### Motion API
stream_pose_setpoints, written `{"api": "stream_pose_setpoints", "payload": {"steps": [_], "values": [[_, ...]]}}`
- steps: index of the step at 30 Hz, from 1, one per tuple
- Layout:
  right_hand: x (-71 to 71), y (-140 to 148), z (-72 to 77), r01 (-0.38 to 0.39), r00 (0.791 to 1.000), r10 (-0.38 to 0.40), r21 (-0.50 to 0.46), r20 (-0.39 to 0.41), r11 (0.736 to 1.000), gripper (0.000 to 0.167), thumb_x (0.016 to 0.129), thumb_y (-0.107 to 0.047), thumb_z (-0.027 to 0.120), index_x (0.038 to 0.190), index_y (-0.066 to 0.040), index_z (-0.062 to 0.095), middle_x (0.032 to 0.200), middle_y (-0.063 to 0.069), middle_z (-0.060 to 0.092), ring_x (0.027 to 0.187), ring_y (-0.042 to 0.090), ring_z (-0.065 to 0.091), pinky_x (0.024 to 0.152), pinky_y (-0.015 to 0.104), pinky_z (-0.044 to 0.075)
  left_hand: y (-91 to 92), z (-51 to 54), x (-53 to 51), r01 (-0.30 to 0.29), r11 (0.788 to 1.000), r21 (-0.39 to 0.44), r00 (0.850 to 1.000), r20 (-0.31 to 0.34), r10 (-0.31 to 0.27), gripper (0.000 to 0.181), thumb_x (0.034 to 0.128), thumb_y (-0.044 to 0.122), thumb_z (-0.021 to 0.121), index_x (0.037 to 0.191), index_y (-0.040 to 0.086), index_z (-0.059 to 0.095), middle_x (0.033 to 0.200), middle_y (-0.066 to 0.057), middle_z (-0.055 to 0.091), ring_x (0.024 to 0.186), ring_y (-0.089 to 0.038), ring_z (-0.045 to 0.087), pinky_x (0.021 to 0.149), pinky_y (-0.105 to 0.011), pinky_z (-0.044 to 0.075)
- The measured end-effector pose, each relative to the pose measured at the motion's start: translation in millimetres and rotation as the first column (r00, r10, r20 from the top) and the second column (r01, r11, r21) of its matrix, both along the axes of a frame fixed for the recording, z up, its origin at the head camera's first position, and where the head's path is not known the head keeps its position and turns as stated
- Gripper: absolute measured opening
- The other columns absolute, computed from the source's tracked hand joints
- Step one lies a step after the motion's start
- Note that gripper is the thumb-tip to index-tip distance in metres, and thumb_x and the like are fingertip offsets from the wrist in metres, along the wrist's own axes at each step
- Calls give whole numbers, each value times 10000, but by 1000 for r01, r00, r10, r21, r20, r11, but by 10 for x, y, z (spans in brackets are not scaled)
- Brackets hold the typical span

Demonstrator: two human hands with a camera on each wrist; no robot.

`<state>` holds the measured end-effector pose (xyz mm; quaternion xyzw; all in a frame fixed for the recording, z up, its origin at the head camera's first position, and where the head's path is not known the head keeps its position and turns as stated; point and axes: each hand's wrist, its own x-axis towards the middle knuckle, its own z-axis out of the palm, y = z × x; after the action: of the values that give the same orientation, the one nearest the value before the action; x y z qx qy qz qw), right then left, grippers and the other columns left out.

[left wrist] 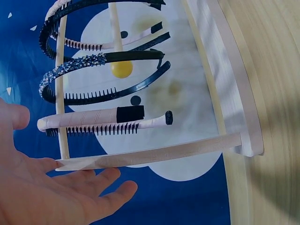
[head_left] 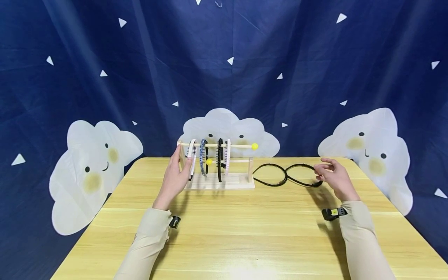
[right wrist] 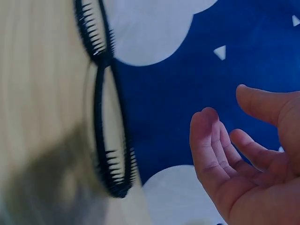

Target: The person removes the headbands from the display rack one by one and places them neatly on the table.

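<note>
My left hand [head_left: 174, 177] rests its loosely extended fingers against the left upright [left wrist: 154, 153] of a wooden headband rack [head_left: 241, 179], thumb held apart. Several headbands hang on the rack's bars: a pale wrapped one [left wrist: 86, 118] nearest that hand, a blue glittery one [head_left: 202, 155], a toothed black one [head_left: 219, 163] and a pale pink one [head_left: 228, 155]. Two black toothed headbands lie end to end on the table, the left one [head_left: 270, 165] near the rack base. Beside the right one [right wrist: 99, 126] hovers my right hand [head_left: 334, 178], fingers slightly bent, holding nothing.
The wooden table [head_left: 245, 229] stretches in front of the rack. Yellow balls cap the upper bar [head_left: 254, 146] and the lower bar [head_left: 209, 161]. Behind the table hangs a blue curtain [head_left: 224, 77] with clouds and white triangles.
</note>
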<state>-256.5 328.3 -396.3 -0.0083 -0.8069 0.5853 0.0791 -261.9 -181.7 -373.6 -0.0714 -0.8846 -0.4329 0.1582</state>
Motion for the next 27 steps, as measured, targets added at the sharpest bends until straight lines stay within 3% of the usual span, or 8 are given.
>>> {"api": "stream_pose_setpoints", "payload": {"steps": [7,15,27], "values": [[66,-103,219,3,998,0,45,-68,999,683,1039,-273,609,1535,82,303,1029,-154,613,861,-57,669,798,211,597,2,-1,13,-6,1000,0,1000,-5,6,727,1078,481,434,1665,200,109,1692,-150,195,1475,-421,358,1183,-619,306],[160,-234,429,10,989,0,71,-145,997,664,1031,-262,627,1530,61,330,1000,-203,634,858,-60,677,772,171,584,5,-2,15,8,1000,2,1000,-7,-8,733,1078,485,430,1664,188,106,1692,-150,192,1480,-416,351,1189,-609,302],[239,-600,664,-3,978,31,132,-208,991,610,1025,-244,641,1540,-26,398,1111,14,643,889,-40,660,797,168,581,10,0,2,8,1000,10,1000,-16,-8,717,1085,457,432,1663,171,117,1688,-161,203,1474,-419,358,1189,-610,302]]}}
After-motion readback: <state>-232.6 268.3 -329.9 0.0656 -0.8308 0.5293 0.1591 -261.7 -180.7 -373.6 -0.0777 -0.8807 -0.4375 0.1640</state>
